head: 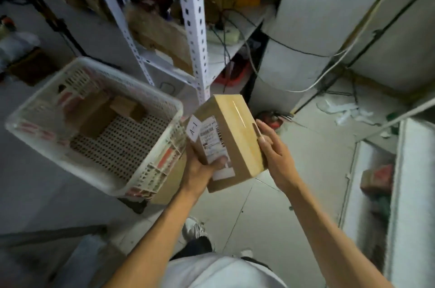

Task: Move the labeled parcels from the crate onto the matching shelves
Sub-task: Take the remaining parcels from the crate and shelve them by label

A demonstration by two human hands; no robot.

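A brown cardboard parcel (231, 137) with a shipping label and a white tag reading "A-1" is held in front of me, tilted. My left hand (200, 170) grips its lower end, thumb across the label. My right hand (270, 148) holds its right edge with the fingers curled behind the box. To the left stands the white perforated crate (150, 170), with two more brown parcels (103, 113) lying inside. The white metal shelf rack (194, 28) rises just behind the parcel.
The rack's shelves carry cardboard boxes, a power strip (223, 37) and trailing cables. A grey pillar (294, 52) stands to the right of the rack. White debris (346, 111) litters the tiled floor, and a white unit (412, 193) lines the right edge.
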